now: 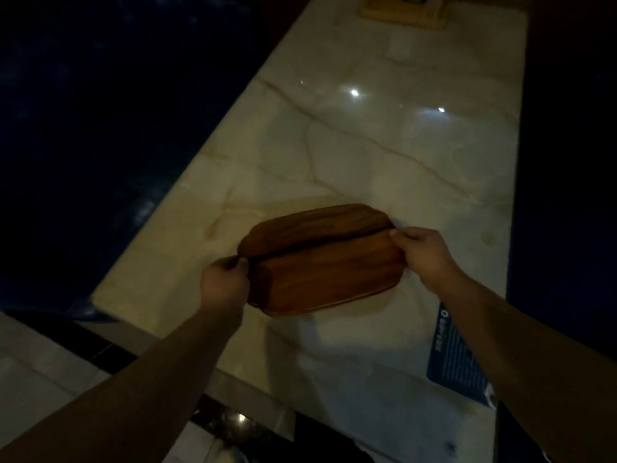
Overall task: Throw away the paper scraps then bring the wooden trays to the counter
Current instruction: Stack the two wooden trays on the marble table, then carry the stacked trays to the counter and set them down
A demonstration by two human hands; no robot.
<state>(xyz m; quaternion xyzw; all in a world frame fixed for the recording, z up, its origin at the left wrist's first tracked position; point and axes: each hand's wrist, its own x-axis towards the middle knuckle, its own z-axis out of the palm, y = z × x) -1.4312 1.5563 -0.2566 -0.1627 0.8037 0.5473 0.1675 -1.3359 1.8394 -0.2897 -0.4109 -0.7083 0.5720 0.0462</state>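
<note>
Two dark brown wooden trays lie stacked and offset on the pale marble counter (384,155). The upper tray (327,279) sits nearer to me; the lower tray (310,225) sticks out behind it. My left hand (223,282) pinches the stack's left end with closed fingers. At the right end, my right hand (424,252) grips the rim, thumb on top. The stack looks to be resting on the counter or just above it. No paper scraps are visible.
A light wooden holder (404,11) stands at the counter's far end. A dark blue printed card (457,355) lies on the counter under my right forearm. Dark floor runs along the left, and a dark wall borders the counter on the right.
</note>
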